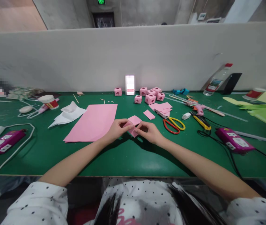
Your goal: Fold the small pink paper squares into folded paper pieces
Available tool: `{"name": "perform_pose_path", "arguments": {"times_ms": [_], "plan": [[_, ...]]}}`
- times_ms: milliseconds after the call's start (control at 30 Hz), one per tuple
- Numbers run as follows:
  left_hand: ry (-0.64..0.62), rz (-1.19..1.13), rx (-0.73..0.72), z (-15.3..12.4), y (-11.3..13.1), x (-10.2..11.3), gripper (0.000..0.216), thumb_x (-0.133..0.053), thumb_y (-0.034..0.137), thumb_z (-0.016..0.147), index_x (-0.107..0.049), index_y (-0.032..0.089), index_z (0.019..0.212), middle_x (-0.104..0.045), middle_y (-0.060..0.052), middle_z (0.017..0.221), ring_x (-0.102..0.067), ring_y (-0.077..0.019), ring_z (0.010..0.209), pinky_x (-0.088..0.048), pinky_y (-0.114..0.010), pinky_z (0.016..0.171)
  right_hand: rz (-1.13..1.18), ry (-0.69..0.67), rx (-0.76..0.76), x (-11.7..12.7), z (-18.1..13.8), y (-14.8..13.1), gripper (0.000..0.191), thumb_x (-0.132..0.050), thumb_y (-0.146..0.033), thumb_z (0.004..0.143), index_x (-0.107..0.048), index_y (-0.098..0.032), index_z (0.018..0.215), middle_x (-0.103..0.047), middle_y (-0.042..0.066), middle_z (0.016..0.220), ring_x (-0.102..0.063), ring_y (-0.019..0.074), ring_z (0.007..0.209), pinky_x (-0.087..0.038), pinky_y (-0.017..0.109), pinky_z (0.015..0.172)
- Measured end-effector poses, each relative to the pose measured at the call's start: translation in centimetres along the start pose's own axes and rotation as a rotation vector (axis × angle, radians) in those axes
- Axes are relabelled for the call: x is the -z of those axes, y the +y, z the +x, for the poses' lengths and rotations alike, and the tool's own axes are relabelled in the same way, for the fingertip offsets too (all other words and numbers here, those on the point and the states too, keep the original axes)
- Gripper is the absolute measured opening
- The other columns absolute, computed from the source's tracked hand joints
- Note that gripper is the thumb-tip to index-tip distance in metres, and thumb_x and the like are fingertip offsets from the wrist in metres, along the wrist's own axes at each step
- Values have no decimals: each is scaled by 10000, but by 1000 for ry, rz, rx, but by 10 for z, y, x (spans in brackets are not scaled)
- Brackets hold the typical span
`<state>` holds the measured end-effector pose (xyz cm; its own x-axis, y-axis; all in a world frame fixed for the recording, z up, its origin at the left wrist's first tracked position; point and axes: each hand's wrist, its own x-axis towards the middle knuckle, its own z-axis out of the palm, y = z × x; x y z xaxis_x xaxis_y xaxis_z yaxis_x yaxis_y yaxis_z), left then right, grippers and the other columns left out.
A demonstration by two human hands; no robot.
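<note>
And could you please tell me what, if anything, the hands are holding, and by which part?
A folded piece of pink paper: the left hand pinches its left side, the right hand its lower right.

Both hands [150,132] pinch folded pink paper [135,120].
</note>
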<state>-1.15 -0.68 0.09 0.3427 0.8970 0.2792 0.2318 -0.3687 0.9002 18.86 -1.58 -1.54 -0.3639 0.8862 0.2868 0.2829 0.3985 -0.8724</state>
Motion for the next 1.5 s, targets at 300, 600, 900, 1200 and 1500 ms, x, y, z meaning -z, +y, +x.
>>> {"name": "perform_pose_path", "arguments": {"times_ms": [300, 600, 900, 1200, 1500], "plan": [[0, 276, -259, -7, 0, -7, 166, -613, 316, 873, -671, 171, 819, -685, -37, 835, -613, -146, 752, -465, -256, 683, -251, 79, 225, 8, -2, -6, 123, -575, -274, 871, -653, -181, 851, -684, 24, 782, -602, 142, 687, -453, 256, 661], [19, 379, -276, -9, 9, -8, 160, -591, 304, 877, -644, 187, 782, -681, -36, 825, -618, -157, 773, -450, -253, 659, -408, 96, 264, 9, -2, -13, 67, -592, -238, 815, -645, -199, 803, -674, 22, 749, -602, 159, 683, -440, 272, 669], [85, 368, -237, -7, 7, -1, 126, -595, 254, 852, -635, 184, 756, -684, -34, 826, -611, -153, 756, -447, -251, 657, -322, 273, 160, 44, 9, -3, 133, -553, -208, 811, -684, -186, 817, -720, 41, 814, -645, 190, 755, -478, 302, 697], [16, 337, -258, -9, 5, -7, 173, -607, 326, 875, -662, 184, 794, -700, -37, 824, -633, -160, 768, -469, -266, 713, -533, 43, 403, 11, 0, -7, 135, -585, -291, 875, -670, -190, 901, -725, 64, 864, -644, 211, 839, -427, 352, 814], [2, 384, -223, -4, 2, -4, 134, -592, 274, 849, -660, 188, 772, -692, -34, 823, -619, -154, 753, -450, -245, 648, -522, 54, 310, 29, 7, -2, 38, -625, -214, 809, -658, -212, 790, -729, 8, 798, -653, 186, 784, -400, 345, 837]]}}
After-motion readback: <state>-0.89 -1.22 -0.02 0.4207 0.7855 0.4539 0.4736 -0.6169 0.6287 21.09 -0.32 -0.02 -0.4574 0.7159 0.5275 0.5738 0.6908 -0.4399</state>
